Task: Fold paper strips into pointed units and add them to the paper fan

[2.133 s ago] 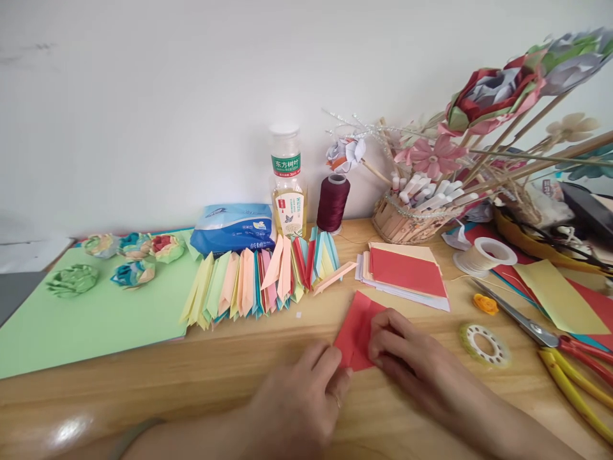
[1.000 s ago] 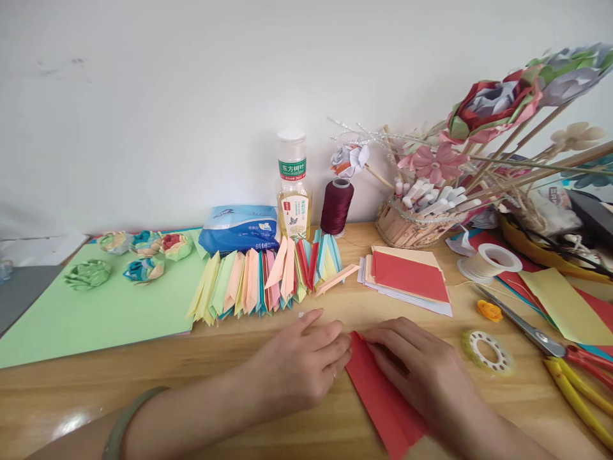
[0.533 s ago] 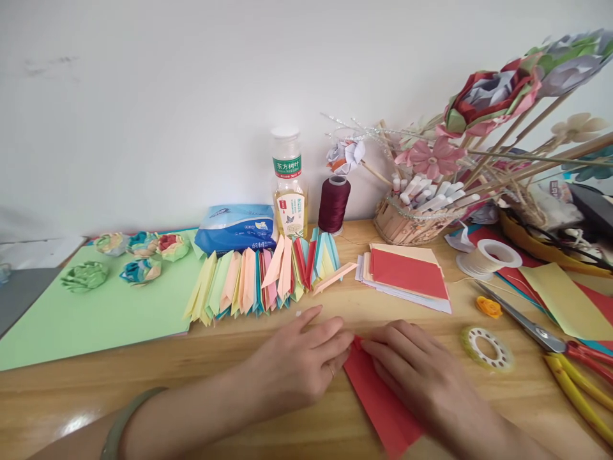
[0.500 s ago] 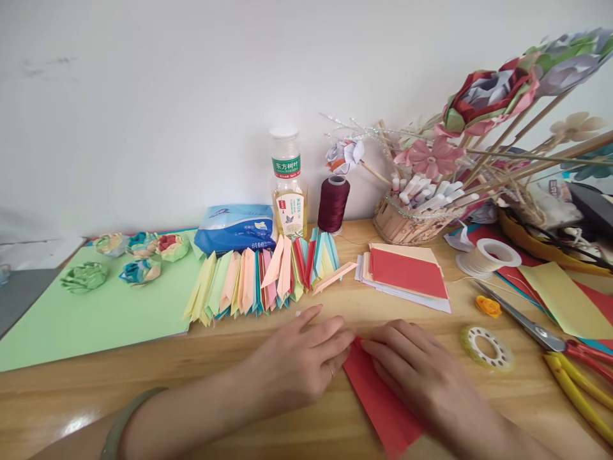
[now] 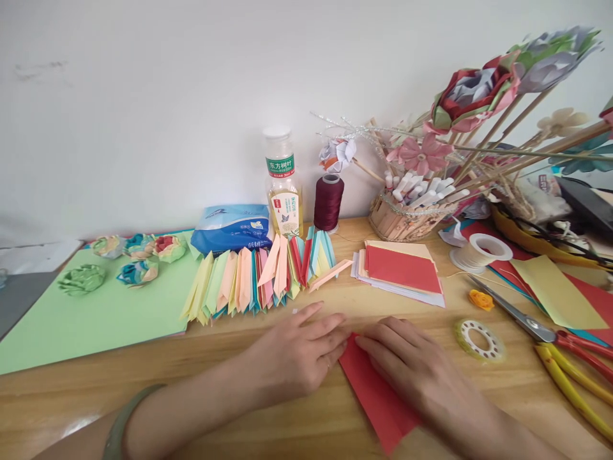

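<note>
A red sheet of paper point(image 5: 378, 396) lies lengthwise on the table in front of me. Its far end is between my two hands, and its near end points toward me. My left hand point(image 5: 309, 348) holds the far left edge; the index and middle fingers stretch forward, and the thumb is hidden underneath. Fingers together and bent, my right hand point(image 5: 407, 358) presses on the sheet's upper right side and covers part of it. Beyond the hands stands a row of folded paper strips point(image 5: 239, 281) in several colours, with a stack of cut paper topped in red point(image 5: 402, 268) to its right.
Crumpled paper flowers point(image 5: 136, 273) sit on a green sheet point(image 5: 119, 319) at left. A tissue pack point(image 5: 232, 230), bottle point(image 5: 285, 191) and maroon thread spool point(image 5: 328, 203) line the wall. At right are a basket point(image 5: 407, 220), tape roll point(image 5: 480, 340), white spool point(image 5: 481, 252) and scissors point(image 5: 536, 329).
The small raised bit of red paper between my fingertips now looks flatter. My left fingers have drawn slightly off the far corner. The whole view has shifted a little.
</note>
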Tool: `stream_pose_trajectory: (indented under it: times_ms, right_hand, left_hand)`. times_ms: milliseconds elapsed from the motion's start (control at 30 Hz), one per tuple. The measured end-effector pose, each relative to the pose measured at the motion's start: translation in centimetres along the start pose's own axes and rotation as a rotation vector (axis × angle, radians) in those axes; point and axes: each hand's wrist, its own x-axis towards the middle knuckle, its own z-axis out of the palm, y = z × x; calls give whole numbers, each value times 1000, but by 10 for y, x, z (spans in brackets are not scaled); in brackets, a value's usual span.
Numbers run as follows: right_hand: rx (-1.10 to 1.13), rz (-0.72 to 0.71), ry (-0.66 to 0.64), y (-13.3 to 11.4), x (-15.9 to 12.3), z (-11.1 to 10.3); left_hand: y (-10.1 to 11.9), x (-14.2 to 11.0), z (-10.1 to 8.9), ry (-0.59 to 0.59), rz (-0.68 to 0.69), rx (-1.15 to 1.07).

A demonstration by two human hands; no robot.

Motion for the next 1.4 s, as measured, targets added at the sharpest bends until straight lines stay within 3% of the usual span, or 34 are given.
stream_pose_trajectory:
  times_ms: [233,400,533,633,733,833,900,1033,1100,1233,1400]
  right_hand:
    - [-34,40,-79,-3,1,1]
    - [-45,-47,-44,4,-3,-6]
    - [60,-81,-87,21,-13,-16]
    - [195,-30,-112,31,-17,-25]
    - [372,78,-248,31,-15,-35]
    - [508,83,-396,25,-8,-40]
    - [499,57,-370,21,-6,-37]
    - [304,68,-121,16,-6,-20]
    - [230,89,-41,14,-7,-12]
    - [213,75,-47,12,-7,-6]
    - [264,103,-73,11,-7,-7]
  left_hand:
    - [0,1,0,21,8,9]
    - [0,3,-3,45,-19,7]
    - [-1,2,-3,63,-27,-21]
    - [-4,0,1,67,-10,-51]
    - [-7,-3,5,66,-11,-74]
    - [-11,-3,4,59,-27,-78]
    - [-10,-1,0,78,-52,-64]
    - [-2,6,-7,274,-160,-108]
    - [5,8,-7,278,-129,-134]
    - [15,5,-3,175,-67,-92]
    - [18,2,-2,175,-73,-61]
